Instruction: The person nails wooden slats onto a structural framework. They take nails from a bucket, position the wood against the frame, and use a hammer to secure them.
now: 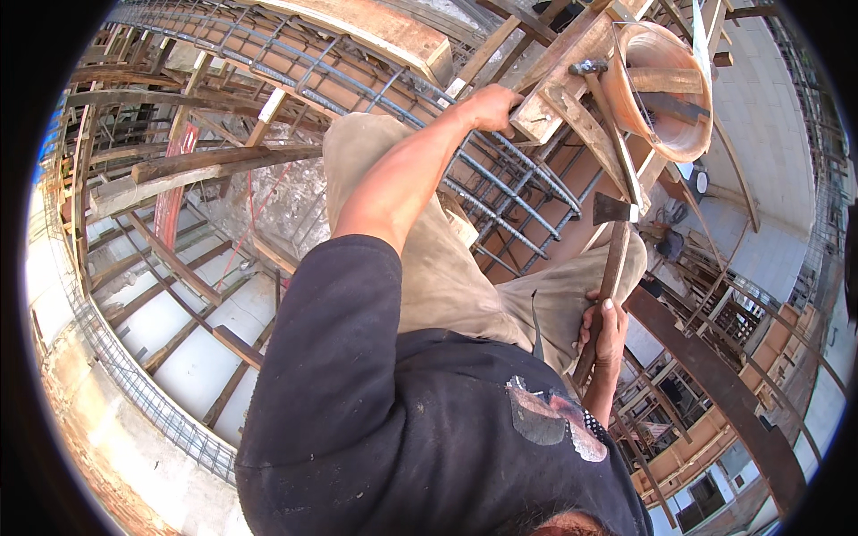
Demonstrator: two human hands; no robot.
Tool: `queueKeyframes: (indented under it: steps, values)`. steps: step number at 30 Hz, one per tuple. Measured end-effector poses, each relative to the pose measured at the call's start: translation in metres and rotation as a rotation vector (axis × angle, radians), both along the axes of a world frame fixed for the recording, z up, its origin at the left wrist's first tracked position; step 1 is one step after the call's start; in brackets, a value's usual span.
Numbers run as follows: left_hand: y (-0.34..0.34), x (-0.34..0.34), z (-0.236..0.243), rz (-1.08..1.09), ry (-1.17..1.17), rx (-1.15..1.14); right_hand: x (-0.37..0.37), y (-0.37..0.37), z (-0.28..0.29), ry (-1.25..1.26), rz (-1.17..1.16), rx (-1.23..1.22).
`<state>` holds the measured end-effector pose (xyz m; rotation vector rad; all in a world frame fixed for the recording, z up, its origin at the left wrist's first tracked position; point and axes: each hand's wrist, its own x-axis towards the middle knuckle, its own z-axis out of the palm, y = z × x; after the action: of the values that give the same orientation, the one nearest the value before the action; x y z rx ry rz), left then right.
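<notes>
My right hand (606, 329) is wrapped around the wooden handle of a hatchet (613, 259) beside my right knee. Its dark head (614, 210) points up and away from me, with the blade edge to the left. My left arm reaches forward, and my left hand (493, 109) is closed on the near end of a wooden board (539, 121); some fingers are hidden. Just right of that board lies a claw hammer (589, 68), its handle slanting down toward the hatchet head. An orange bucket (657, 134) stands by the hammer, with wood pieces inside.
Steel rebar (509, 192) tied in a cage runs below my left hand, between my knees and the formwork. A thick timber (402, 36) lies at the far side. Wooden props and beams (192, 165) cross an open drop on the left. A dark plank (715, 384) slants down at right.
</notes>
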<state>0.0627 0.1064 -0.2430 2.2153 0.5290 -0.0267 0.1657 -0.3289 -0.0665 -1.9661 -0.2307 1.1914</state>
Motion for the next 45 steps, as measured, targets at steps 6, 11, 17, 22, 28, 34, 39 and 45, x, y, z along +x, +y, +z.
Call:
queueKeyframes:
  steps: [6, 11, 17, 22, 28, 34, 39, 45]
  values:
    - [0.002, 0.002, -0.010, -0.026, -0.035, -0.027, -0.025, 0.037, 0.026, -0.147, 0.060, 0.091]
    - [0.001, -0.004, -0.015, -0.022, 0.047, 0.017, -0.045, 0.101, 0.031, -0.411, 0.176, 0.225]
    - [-0.010, -0.006, 0.019, 0.026, 0.110, 0.027, -0.034, 0.126, 0.012, -0.372, 0.375, -0.110]
    - [0.010, -0.008, -0.008, 0.040, 0.152, -0.037, -0.027, 0.149, -0.034, -0.431, 0.481, -0.184]
    - [0.015, -0.009, 0.003, -0.041, 0.085, -0.208, -0.023, 0.128, -0.042, -0.324, 0.454, -0.057]
    - [0.008, -0.020, 0.008, -0.052, -0.032, -0.204, -0.035, 0.124, -0.034, -0.125, 0.336, 0.012]
    - [0.003, -0.022, 0.010, -0.006, -0.046, -0.131, -0.038, 0.127, -0.033, -0.084, 0.291, 0.006]
    - [0.002, -0.020, 0.016, -0.014, -0.020, -0.081, -0.036, 0.127, -0.032, -0.076, 0.278, 0.030]
